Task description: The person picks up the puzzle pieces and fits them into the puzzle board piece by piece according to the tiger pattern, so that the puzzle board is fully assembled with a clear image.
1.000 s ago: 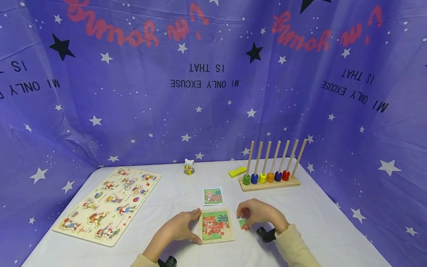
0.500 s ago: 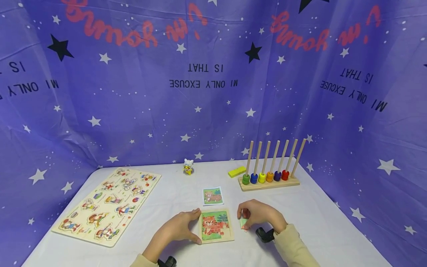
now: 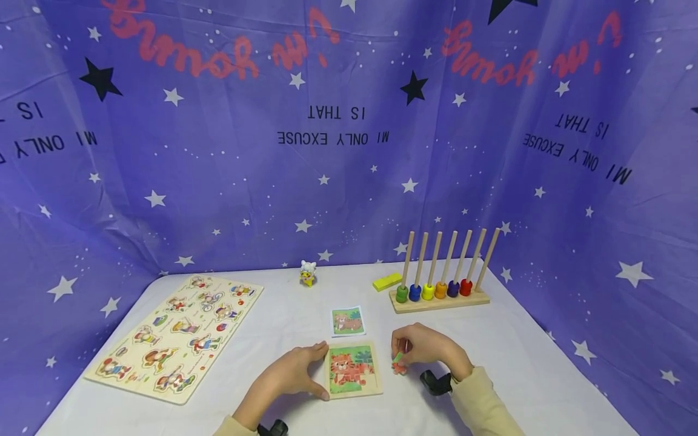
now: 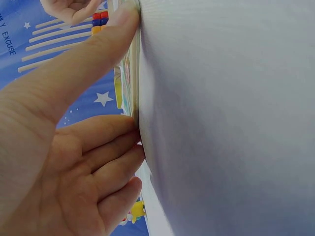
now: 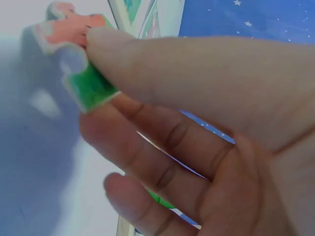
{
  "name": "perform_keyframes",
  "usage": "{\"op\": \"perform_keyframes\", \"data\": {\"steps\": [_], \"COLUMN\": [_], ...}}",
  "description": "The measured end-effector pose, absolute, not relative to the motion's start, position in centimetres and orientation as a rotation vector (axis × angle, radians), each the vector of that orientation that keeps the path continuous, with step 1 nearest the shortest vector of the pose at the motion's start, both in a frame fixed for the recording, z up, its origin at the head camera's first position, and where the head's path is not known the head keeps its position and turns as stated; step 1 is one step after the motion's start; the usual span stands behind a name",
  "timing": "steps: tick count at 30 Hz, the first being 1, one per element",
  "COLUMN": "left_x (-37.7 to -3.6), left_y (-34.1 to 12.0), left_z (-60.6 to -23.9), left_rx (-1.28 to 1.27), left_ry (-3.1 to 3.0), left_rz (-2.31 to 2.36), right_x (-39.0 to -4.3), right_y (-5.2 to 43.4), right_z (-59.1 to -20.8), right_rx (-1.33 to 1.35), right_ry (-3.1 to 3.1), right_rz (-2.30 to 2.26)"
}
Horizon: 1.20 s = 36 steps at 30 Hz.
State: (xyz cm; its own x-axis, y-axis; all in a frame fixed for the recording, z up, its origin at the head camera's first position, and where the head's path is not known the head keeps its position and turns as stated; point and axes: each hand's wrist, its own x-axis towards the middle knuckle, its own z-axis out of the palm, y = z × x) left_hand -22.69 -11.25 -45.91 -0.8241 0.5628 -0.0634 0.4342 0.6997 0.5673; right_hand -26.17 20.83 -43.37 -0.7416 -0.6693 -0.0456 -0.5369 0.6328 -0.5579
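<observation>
A square wooden puzzle tray [image 3: 355, 395] with a red tiger picture lies at the table's front middle; its lower right corner shows bare wood. Along its left side rests my left hand [image 3: 291, 370], thumb at the near corner and fingertips at the far one. In the left wrist view, the thumb [image 4: 93, 59] and fairly straight fingers touch the tray's edge [image 4: 135, 83]. Right of the tray, my right hand [image 3: 425, 346] pinches a jigsaw piece [image 3: 399, 367]. Up close in the right wrist view, the piece [image 5: 91, 88] is red and green, tilted between thumb and fingers.
A picture card [image 3: 348, 321] lies just behind the tray. To the left is a large wooden peg puzzle board [image 3: 177, 336]. A rod stand with coloured beads [image 3: 440, 301], a yellow block [image 3: 388, 281] and a small figurine [image 3: 308, 273] stand at the back.
My right hand has shifted slightly, and the jigsaw piece has turned in its fingers, now showing red below and green above. The left hand and tray stay in place.
</observation>
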Motion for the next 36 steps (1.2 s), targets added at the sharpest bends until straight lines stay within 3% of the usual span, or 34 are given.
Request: {"op": "perform_keyframes", "data": {"steps": [36], "left_x": [-22.8], "left_y": [-11.3], "left_z": [-46.1], "left_rx": [0.801], "left_ry": [2.684], "left_rz": [0.801], "right_x": [-26.0], "right_y": [19.6], "right_z": [-43.6], "right_rx": [-1.006], "right_ry": [2.642], "right_rz": [-0.791]}}
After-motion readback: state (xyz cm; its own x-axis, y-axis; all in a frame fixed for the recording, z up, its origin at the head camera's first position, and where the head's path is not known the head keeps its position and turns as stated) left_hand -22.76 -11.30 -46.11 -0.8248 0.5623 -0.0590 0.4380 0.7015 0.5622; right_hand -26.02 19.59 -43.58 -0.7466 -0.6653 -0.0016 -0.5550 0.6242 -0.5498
